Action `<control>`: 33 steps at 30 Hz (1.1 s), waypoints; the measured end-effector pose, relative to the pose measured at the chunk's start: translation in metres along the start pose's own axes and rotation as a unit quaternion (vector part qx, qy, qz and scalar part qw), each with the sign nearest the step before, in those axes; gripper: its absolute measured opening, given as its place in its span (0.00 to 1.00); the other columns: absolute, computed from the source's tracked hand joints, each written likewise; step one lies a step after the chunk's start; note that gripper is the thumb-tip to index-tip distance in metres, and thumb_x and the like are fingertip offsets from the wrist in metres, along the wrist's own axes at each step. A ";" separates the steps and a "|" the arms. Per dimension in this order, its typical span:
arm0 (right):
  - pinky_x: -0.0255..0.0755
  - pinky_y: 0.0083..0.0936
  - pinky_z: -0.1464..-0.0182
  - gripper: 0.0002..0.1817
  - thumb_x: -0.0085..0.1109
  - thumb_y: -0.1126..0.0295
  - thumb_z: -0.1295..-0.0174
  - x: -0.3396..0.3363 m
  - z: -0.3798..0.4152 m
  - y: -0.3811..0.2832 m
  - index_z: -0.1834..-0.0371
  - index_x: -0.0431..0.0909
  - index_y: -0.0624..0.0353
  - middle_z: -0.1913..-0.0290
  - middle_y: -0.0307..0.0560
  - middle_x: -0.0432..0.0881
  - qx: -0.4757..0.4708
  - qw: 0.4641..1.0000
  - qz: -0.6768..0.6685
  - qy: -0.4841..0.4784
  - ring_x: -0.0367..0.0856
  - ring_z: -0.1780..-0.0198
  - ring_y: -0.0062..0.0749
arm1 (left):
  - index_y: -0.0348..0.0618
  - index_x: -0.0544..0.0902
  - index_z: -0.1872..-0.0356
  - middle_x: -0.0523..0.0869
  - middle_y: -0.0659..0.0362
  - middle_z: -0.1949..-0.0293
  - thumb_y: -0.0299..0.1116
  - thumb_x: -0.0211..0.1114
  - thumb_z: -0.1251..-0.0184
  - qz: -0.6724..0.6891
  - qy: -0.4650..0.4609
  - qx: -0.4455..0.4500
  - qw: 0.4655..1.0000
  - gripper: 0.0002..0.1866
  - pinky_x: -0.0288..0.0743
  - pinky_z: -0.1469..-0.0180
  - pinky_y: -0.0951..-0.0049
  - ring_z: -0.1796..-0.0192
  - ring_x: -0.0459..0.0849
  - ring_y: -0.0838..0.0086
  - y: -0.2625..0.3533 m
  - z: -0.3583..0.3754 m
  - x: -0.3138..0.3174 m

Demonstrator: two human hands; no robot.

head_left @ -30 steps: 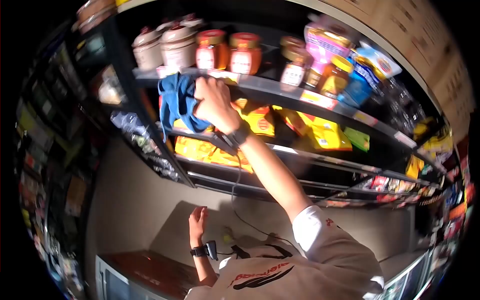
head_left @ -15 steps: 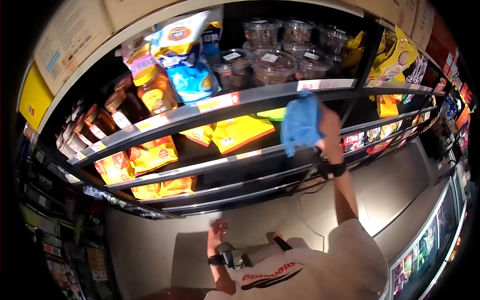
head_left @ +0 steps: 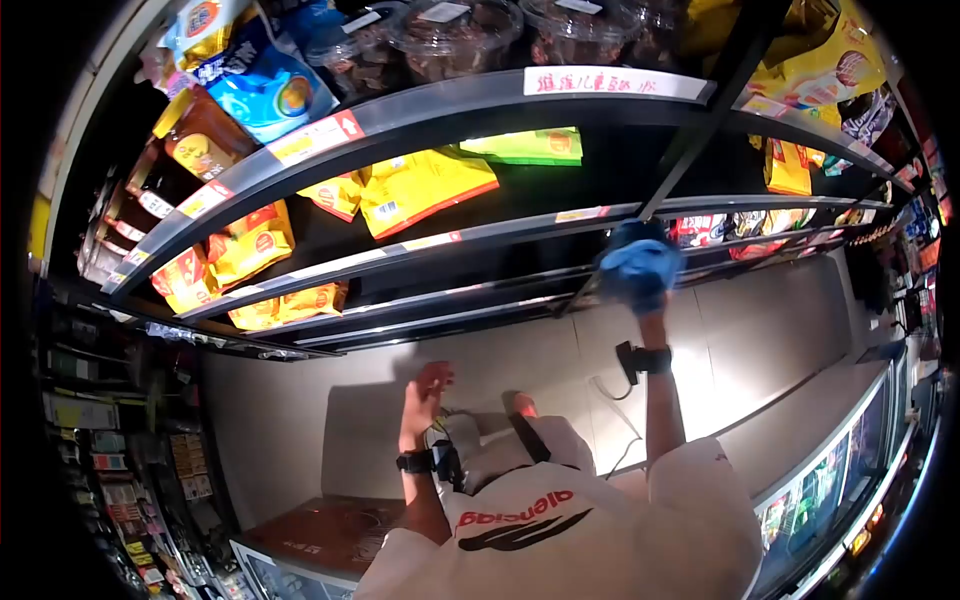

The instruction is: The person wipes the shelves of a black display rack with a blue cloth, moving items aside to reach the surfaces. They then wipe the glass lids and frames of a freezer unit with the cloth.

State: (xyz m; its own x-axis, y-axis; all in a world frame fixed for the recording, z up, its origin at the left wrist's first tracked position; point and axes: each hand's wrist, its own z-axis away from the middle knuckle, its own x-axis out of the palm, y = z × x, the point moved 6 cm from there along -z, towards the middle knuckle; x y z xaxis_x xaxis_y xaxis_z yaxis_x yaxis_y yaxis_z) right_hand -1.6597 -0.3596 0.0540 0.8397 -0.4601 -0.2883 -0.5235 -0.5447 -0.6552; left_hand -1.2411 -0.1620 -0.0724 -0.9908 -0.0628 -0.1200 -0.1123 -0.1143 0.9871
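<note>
A crumpled blue cloth (head_left: 638,262) covers most of my right hand (head_left: 652,315), whose fingers are closed on it beneath the folds. Cloth and hand are blurred, at the front of the lower shelves beside the black upright (head_left: 700,140). My left hand (head_left: 427,388) hangs over the floor with its fingers loosely apart, holding nothing. Nearest to the cloth are the lower shelf edge (head_left: 520,228) and the small packets (head_left: 697,230) right of the upright.
Yellow snack bags (head_left: 425,190), a green bag (head_left: 530,146) and orange packets (head_left: 252,242) lie on the shelves. Above stand jars (head_left: 200,135) and clear tubs (head_left: 455,35). A brown box (head_left: 330,530) is lower left, a glass-fronted cooler (head_left: 825,470) right. A cable (head_left: 625,455) trails over the floor.
My right hand has moved the cloth down from the upper shelf edge to the lower shelves. The view has shifted closer to the shelves. My left hand still hangs free.
</note>
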 end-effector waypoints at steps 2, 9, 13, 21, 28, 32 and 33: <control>0.81 0.43 0.41 0.37 0.68 0.52 0.30 0.025 0.036 0.037 0.23 0.70 0.60 0.42 0.59 0.86 0.016 0.999 0.001 -0.032 0.88 0.47 0.53 | 0.37 0.83 0.40 0.91 0.56 0.54 0.32 0.58 0.16 -0.005 0.012 -0.017 1.000 0.14 0.81 0.51 0.71 0.53 0.90 0.72 -0.007 0.009 -0.013; 0.83 0.50 0.43 0.51 0.78 0.56 0.41 0.077 0.037 0.072 0.18 0.60 0.58 0.37 0.65 0.84 0.071 0.964 0.250 -0.064 0.87 0.42 0.61 | 0.39 0.83 0.38 0.91 0.57 0.53 0.38 0.57 0.14 0.013 0.076 -0.067 0.995 0.17 0.82 0.51 0.72 0.52 0.90 0.71 -0.029 0.043 -0.064; 0.85 0.47 0.50 0.55 0.77 0.56 0.42 0.077 0.025 0.060 0.15 0.54 0.57 0.40 0.66 0.85 0.267 0.867 0.364 -0.211 0.90 0.49 0.60 | 0.37 0.83 0.37 0.91 0.57 0.52 0.36 0.59 0.15 0.046 0.047 -0.068 0.996 0.17 0.82 0.49 0.72 0.51 0.90 0.71 -0.051 0.041 -0.095; 0.83 0.55 0.54 0.43 0.66 0.58 0.38 0.233 0.079 -0.045 0.21 0.65 0.67 0.43 0.66 0.86 0.085 0.868 0.403 -0.278 0.87 0.53 0.68 | 0.34 0.80 0.35 0.89 0.55 0.51 0.36 0.57 0.15 0.030 0.082 -0.001 0.996 0.18 0.81 0.43 0.68 0.48 0.87 0.71 -0.036 0.039 -0.184; 0.84 0.49 0.57 0.51 0.73 0.49 0.42 0.421 0.144 -0.285 0.25 0.65 0.78 0.50 0.68 0.86 -0.123 0.899 0.261 -0.330 0.89 0.59 0.63 | 0.33 0.81 0.38 0.88 0.56 0.51 0.37 0.57 0.14 0.099 0.139 0.009 0.985 0.18 0.81 0.41 0.68 0.48 0.86 0.72 -0.063 0.100 -0.286; 0.87 0.45 0.56 0.50 0.77 0.53 0.42 0.505 0.181 -0.363 0.25 0.65 0.78 0.48 0.67 0.86 -0.168 0.871 0.234 -0.397 0.91 0.59 0.59 | 0.36 0.82 0.41 0.88 0.57 0.53 0.41 0.58 0.14 0.137 0.226 0.002 0.965 0.18 0.81 0.44 0.70 0.50 0.87 0.72 -0.092 0.155 -0.346; 0.87 0.43 0.56 0.50 0.78 0.54 0.43 0.530 0.192 -0.374 0.24 0.65 0.78 0.48 0.66 0.87 -0.189 0.843 0.272 -0.423 0.91 0.60 0.57 | 0.39 0.83 0.42 0.88 0.59 0.53 0.43 0.58 0.14 0.220 0.244 -0.007 0.944 0.17 0.81 0.44 0.71 0.51 0.87 0.73 -0.098 0.168 -0.356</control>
State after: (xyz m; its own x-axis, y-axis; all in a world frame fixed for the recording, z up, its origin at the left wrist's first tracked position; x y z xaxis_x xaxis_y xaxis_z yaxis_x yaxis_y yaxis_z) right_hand -0.9914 -0.2652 0.0122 0.1780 -0.1365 -0.9745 -0.7387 -0.6728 -0.0407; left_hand -0.8897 0.0377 -0.1090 -0.7878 -0.5570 0.2629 0.3059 0.0166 0.9519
